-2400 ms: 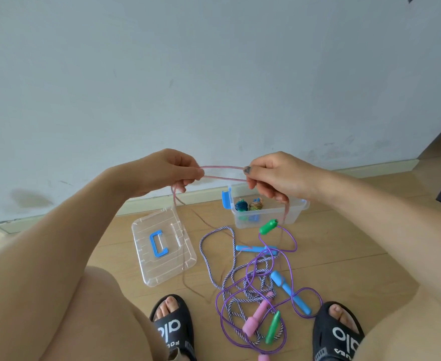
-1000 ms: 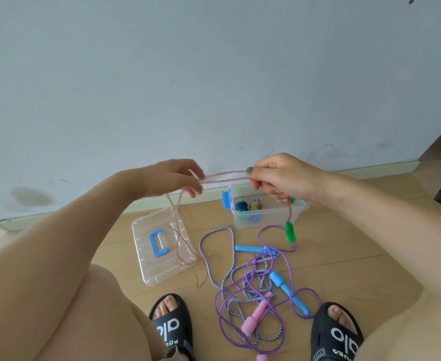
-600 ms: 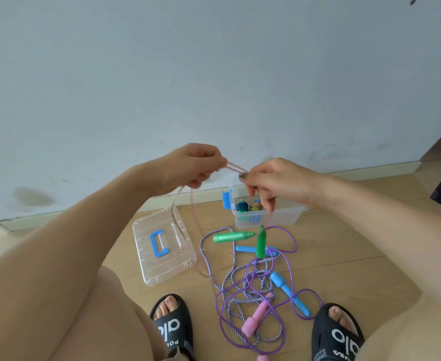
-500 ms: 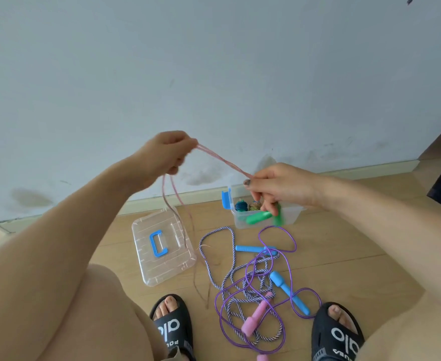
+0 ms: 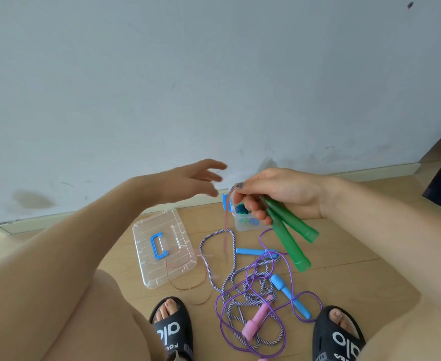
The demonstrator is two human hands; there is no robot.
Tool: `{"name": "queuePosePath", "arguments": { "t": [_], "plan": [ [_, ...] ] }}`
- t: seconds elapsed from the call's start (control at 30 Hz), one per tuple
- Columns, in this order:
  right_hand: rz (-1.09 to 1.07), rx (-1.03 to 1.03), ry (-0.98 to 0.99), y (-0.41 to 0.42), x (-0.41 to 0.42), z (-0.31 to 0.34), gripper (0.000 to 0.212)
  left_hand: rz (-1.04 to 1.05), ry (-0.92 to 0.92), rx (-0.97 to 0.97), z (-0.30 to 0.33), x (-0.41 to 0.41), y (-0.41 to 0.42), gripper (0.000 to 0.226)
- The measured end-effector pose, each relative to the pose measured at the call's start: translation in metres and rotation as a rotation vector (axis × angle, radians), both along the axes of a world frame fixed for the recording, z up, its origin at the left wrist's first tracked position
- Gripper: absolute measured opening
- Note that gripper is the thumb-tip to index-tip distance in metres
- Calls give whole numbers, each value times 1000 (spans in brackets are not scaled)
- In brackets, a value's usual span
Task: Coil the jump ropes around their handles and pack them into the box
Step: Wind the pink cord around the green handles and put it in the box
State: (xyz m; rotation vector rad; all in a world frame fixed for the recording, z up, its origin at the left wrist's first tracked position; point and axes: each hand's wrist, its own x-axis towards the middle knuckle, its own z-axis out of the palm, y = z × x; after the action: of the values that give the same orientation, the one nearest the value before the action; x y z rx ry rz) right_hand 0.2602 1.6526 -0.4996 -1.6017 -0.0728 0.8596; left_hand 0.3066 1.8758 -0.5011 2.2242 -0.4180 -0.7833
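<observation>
Jump ropes lie partly in hand and partly on the wooden floor (image 5: 370, 269). The right hand (image 5: 279, 194) curls its fingers round two green handles (image 5: 289, 235), held side by side and slanting down to the right, and the thin pink rope (image 5: 226, 230) joined to them hangs from the fingertips down to the floor, where it loops loosely beside and over the lid (image 5: 162, 246). The left hand (image 5: 188, 183) is raised near the right one, fingers spread and relaxed, holding nothing; its fingertips are blurred. The clear box (image 5: 243, 225) stands on the floor below the right hand, mostly hidden by it, with a blue latch (image 5: 226, 201) on its left end and some coloured things inside that are too hidden to tell apart. The clear lid with its blue handle lies flat to the left of the box. In front of the box a tangle covers the floor: a purple rope (image 5: 287, 272), a striped rope (image 5: 214, 238), two blue handles (image 5: 289, 295) and a pink handle (image 5: 257, 321). Two feet in black slippers (image 5: 171, 332) rest at either side of the tangle, the right one touching the purple loop.
</observation>
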Motion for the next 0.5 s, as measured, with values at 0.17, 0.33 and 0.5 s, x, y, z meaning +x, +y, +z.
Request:
{"name": "queuePosePath", "arguments": {
  "t": [0.17, 0.33, 0.5],
  "plan": [
    [3, 210, 242, 3, 0, 6, 33, -121, -33, -255, 6, -14, -22, 21],
    [15, 134, 178, -6, 0, 12, 25, -29, -143, -197, 7, -1, -13, 35],
    [34, 92, 131, -10, -2, 15, 22, 16, -257, -158, 6, 8, -1, 32]
  ]
}}
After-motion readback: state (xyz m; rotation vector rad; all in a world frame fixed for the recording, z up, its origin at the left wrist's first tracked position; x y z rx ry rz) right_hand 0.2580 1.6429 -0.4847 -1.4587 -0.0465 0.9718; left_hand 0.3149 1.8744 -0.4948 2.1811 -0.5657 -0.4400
